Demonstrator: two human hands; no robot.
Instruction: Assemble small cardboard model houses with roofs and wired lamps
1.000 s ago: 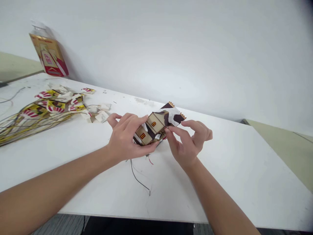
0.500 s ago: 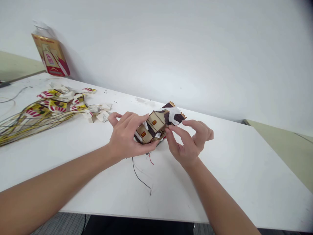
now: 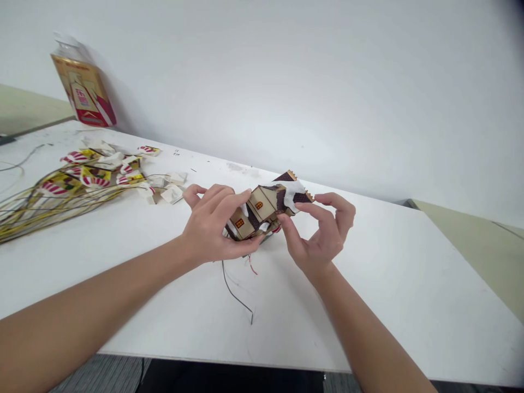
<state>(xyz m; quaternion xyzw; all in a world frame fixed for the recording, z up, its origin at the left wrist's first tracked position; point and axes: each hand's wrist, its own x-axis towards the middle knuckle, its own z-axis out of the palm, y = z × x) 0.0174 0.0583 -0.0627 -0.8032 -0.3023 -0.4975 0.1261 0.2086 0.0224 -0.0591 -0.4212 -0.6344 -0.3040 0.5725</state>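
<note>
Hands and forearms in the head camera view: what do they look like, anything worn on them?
The left hand and right hand are ungloved, with no rings visible. The left forearm and right forearm show no sleeve, watch or bracelet.

Left hand (image 3: 210, 226) gripped the tilted model house (image 3: 264, 204) — right hand (image 3: 321, 237) at its roof, fingers spread — striped pieces (image 3: 95, 177) and wires (image 3: 39, 210) left on surface (image 3: 388, 284).
</note>
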